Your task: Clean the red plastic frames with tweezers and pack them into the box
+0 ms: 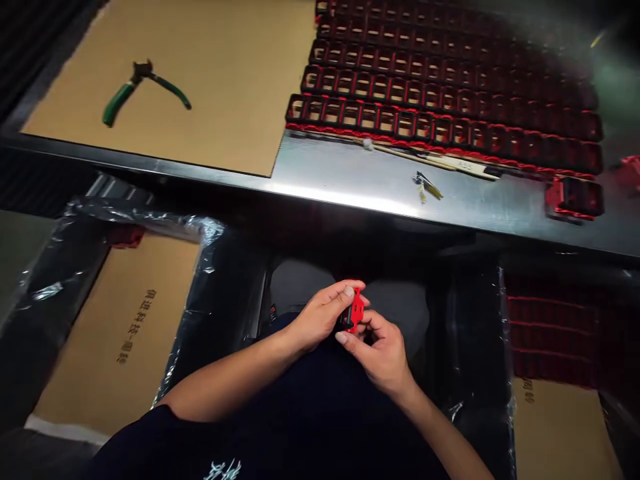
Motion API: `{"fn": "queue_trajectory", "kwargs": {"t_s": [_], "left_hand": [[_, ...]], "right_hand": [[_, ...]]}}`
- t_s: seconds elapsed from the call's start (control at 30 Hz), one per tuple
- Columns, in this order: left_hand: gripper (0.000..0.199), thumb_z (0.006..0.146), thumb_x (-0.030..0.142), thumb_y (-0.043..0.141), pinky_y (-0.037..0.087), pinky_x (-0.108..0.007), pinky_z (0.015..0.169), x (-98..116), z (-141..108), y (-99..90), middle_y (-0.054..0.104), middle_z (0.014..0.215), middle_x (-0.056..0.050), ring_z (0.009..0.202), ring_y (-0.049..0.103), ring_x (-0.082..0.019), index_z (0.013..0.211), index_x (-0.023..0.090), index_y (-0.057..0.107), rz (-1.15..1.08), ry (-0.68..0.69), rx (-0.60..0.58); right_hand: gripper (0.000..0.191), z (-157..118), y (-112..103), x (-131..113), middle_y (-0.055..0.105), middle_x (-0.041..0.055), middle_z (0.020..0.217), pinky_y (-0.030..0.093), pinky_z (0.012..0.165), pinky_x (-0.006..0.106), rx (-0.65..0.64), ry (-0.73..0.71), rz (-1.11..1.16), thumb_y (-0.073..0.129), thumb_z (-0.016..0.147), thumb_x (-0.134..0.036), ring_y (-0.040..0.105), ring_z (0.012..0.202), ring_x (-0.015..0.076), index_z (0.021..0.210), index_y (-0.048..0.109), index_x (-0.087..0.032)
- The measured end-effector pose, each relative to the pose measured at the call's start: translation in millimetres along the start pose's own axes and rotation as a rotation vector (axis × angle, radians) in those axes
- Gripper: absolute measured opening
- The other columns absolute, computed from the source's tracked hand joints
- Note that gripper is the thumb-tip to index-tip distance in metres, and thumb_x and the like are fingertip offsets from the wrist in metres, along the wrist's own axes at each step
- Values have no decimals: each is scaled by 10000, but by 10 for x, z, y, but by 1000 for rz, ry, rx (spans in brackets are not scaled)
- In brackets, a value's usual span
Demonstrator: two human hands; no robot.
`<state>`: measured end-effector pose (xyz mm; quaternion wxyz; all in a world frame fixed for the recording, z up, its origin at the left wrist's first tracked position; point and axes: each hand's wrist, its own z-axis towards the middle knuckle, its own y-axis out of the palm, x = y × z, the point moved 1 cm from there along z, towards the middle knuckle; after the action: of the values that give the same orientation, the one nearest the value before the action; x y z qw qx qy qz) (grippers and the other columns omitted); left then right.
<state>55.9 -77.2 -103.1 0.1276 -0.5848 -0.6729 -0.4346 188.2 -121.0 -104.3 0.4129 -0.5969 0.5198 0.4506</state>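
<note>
Table edge [340,191] well clear, left fingers [336,293] and right fingers [379,325] pinch a red-black part [357,311].

A smooth metal bench [345,183] gleams across the upper frame; matt cardboard [225,80] lies upper left, under pliers [143,68] with plastic-looking green grips [119,105]. Clear film [211,230] at left is glossy and crinkled (its creases catch the light). The red-and-black part [357,311] at centre looks plastic; the shirt [320,407] below is matt cloth.

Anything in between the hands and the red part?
Nothing visible: the left hand and right hand both touch the red part. The table lies beyond them, not in between.
</note>
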Motion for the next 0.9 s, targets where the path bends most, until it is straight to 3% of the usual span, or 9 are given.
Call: {"fn": "queue_trajectory", "kwargs": {"t_s": [0.17,0.33,0.47,0.57,0.73,0.83,0.9], "left_hand": [[479,893,435,630,534,-361,875,18,-208,-205,738,1119,-108,884,693,-224,1291,172,670,39,118,-113],[731,776,215,575,550,-438,944,74,-286,-302,656,1335,-97,959,716,-261,1500,244,479,250,187,-340],[866,721,165,675,397,-520,1177,164,-315,-286,594,1460,-121,1316,581,-341,1544,227,412,711,353,-318],[857,726,164,700,389,-522,1196,209,-337,-250,556,1507,-130,1377,543,-344,1536,233,429,843,366,-280],[839,757,195,700,415,-512,1183,201,-362,-269,519,1544,-140,1387,543,-347,1546,218,417,851,334,-260],[870,752,169,662,395,-517,1198,172,-378,-287,473,1579,-156,1430,500,-352,1570,194,367,869,321,-281],[884,744,148,630,407,-512,1192,156,-388,-279,471,1581,-157,1435,495,-351,1580,196,347,885,323,-315]], "right_hand": [[191,3,2,-44,620,-42,590,496,515,246,-112,-44,19,821,761,-317,534,516,115,751,657,-220],[129,-66,-2,-6,623,-19,650,506,591,284,-42,-146,-73,812,785,-297,553,587,141,783,702,-230],[110,-107,-6,82,610,-14,651,494,582,287,-39,-184,-86,763,807,-271,557,589,150,747,679,-233],[49,-119,-1,122,630,-15,673,495,587,281,-55,-192,-76,732,796,-228,569,603,152,776,688,-235],[111,-110,-97,81,653,-7,733,516,642,289,-149,-112,-67,724,782,-193,579,646,152,882,717,-240],[256,-72,-220,60,685,21,828,530,645,279,-195,31,148,741,801,-282,607,698,156,1053,741,-240],[301,-39,-272,58,690,30,830,514,598,263,-218,135,318,753,806,-380,604,697,157,1069,756,-233]]}}
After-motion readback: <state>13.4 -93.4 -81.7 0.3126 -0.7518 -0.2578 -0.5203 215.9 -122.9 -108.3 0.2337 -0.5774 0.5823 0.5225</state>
